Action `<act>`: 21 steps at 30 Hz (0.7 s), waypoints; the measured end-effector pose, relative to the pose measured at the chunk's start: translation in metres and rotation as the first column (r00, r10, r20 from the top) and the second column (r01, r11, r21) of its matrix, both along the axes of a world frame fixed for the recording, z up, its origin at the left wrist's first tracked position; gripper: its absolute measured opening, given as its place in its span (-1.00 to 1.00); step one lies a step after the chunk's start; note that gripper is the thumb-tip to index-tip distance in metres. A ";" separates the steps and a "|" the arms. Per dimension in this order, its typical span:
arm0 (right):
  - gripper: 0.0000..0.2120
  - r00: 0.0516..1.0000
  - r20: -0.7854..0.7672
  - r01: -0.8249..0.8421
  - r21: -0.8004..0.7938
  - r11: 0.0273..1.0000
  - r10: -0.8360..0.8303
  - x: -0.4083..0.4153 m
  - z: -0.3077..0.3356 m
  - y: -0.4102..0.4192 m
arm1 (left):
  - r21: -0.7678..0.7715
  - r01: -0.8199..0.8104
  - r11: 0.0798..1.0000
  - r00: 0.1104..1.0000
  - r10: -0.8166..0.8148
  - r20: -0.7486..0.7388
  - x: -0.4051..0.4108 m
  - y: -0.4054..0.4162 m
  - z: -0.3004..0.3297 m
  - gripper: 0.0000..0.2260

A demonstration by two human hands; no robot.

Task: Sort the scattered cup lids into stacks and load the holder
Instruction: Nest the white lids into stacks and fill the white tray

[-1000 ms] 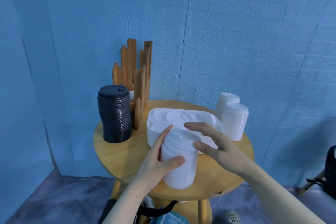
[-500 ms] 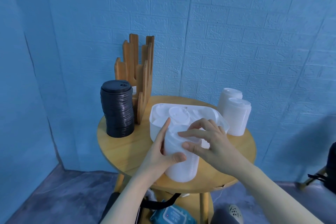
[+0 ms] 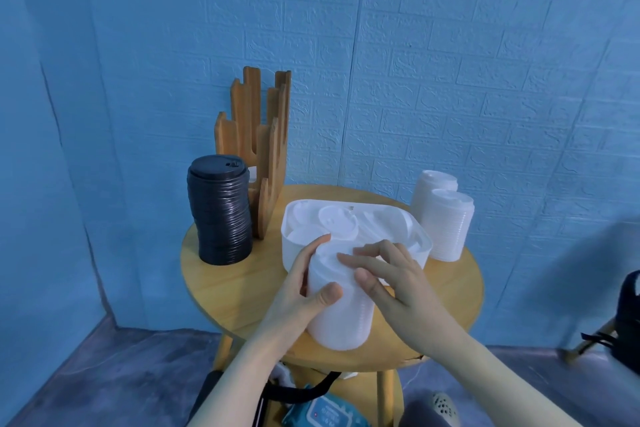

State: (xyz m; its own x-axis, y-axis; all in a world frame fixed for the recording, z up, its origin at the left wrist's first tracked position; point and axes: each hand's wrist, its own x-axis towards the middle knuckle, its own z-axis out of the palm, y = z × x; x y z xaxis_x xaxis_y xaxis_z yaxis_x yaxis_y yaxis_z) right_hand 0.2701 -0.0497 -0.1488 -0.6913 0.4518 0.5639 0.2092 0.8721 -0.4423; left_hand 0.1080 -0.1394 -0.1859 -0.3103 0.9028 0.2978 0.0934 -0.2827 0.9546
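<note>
Step in hand: the person is building a white lid stack [image 3: 341,305] at the lower centre of the frame, on the near edge of the round wooden table [image 3: 221,284].
Left hand: the left hand [image 3: 301,291] is gripping the stack's side, thumb curled across its front and fingers wrapping behind, steadying it upright.
Right hand: the right hand [image 3: 391,282] is resting on the stack's top with fingers bent over the rim; it looks to be pressing the top lid down, and I cannot tell whether it is pinching anything.
What is changing: a second ago the right hand was hovering flat and open above the stack; now its fingers are curling down onto the top, and the view is drifting right.
Meaning for the task: judging from that, a lid is being seated and squared, so this stack is growing, not yet moving to the holder.
Loose lids: more white lids are lying jumbled in the white tray [image 3: 420,236], just behind the hands at mid-frame.
Finished stacks: a black lid stack [image 3: 220,215] is standing at centre left; two white stacks [image 3: 446,218] are standing at centre right.
Holder: the wooden holder [image 3: 263,146] is standing behind the black stack, above centre left, and appears mostly unloaded.
Progress: sorting seems well along; loading appears barely begun.
</note>
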 end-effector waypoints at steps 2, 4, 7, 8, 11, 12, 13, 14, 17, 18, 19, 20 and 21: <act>-0.61 0.999 0.011 -0.029 -0.035 0.999 0.030 0.003 -0.003 0.002 | 0.009 -0.020 1.000 1.000 0.020 0.014 0.002 0.001 0.001 -0.10; -0.73 0.995 -0.039 -0.095 -0.159 0.983 0.090 0.005 0.001 0.006 | 0.027 -0.034 0.999 0.999 0.033 0.024 0.004 0.003 0.003 -0.10; -0.79 0.977 -0.205 -0.131 -0.349 0.928 0.061 0.009 0.014 0.020 | 0.038 -0.036 0.999 0.999 0.036 0.006 0.003 0.004 0.002 -0.22; -0.82 0.972 -0.233 -0.071 -0.344 0.936 -0.012 0.011 0.016 0.029 | 0.037 -0.033 0.999 0.999 0.034 0.001 0.002 0.004 0.001 -0.24; -0.81 0.941 -0.173 0.240 -0.265 0.934 -0.291 0.015 0.015 0.071 | 0.030 -0.024 0.999 1.000 0.024 -0.006 0.001 0.005 0.000 -0.19; -0.77 0.922 -0.101 0.342 -0.242 0.908 -0.374 0.015 0.015 0.086 | 0.028 -0.026 0.999 1.000 0.026 -0.006 0.001 0.006 -0.001 -0.18; -0.71 0.899 -0.018 0.421 -0.235 0.876 -0.437 0.014 0.016 0.099 | 0.025 -0.028 0.999 1.000 0.028 -0.004 0.001 0.007 0.000 -0.19; -0.66 0.878 0.053 0.474 -0.244 0.846 -0.476 0.013 0.017 0.110 | 0.026 -0.025 0.999 1.000 0.025 -0.002 0.002 0.007 0.000 -0.19; -0.57 0.855 0.151 0.518 -0.246 0.819 -0.495 -0.001 0.025 0.128 | 0.026 -0.025 0.999 1.000 0.025 0.006 0.002 0.008 0.000 -0.21; -0.55 0.850 0.175 0.525 -0.216 0.823 -0.496 -0.007 0.027 0.132 | 0.026 -0.026 0.999 1.000 0.026 0.010 0.002 0.008 -0.001 -0.22; -0.54 0.836 0.214 0.542 -0.173 0.822 -0.506 -0.013 0.029 0.135 | 0.026 -0.024 0.999 1.000 0.023 0.012 0.002 0.007 -0.001 -0.21; -0.55 0.811 0.264 0.566 -0.126 0.815 -0.523 -0.018 0.030 0.138 | 0.026 -0.020 0.999 1.000 0.019 0.011 0.001 0.007 -0.001 -0.16; -0.57 0.781 0.310 0.591 -0.082 0.803 -0.543 -0.022 0.030 0.140 | 0.023 -0.017 1.000 1.000 0.016 0.009 0.001 0.007 -0.001 -0.11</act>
State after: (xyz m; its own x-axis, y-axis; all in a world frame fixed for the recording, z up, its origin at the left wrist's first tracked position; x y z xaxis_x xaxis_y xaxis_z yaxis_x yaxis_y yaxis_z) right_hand 0.2477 0.0905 -0.1184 -0.3882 0.8771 0.2827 0.7689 0.4774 -0.4254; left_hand 0.1089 -0.1326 -0.1873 -0.3278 0.8904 0.3159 0.0900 -0.3034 0.9486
